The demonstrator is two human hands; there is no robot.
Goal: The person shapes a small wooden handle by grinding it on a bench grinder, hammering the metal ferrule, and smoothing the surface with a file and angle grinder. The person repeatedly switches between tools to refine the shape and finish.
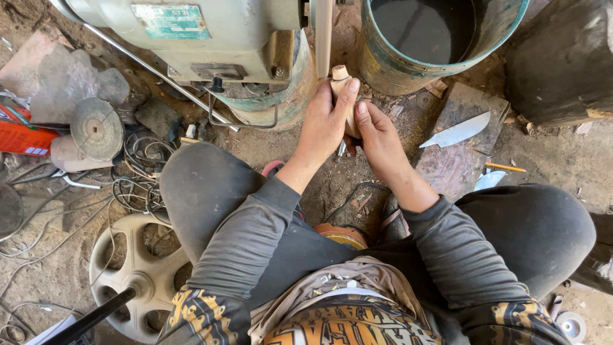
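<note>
We held a wooden handle [340,86] in both hands, our left hand [325,124] closed around it with the thumb up its side, our right hand [378,137] clasping it from the right. It stood against the sanding belt [324,32] of the grinder [204,38]. A knife blade [456,131] lay to the right, a bucket [440,38] beyond.

Both forearms reached forward between the spread, bent knees, sleeves pushed up. The left hand [324,121] and right hand [378,137] met side by side, fingers [345,96] curled closed together, left thumb extended upward, wrists angled inward.
</note>
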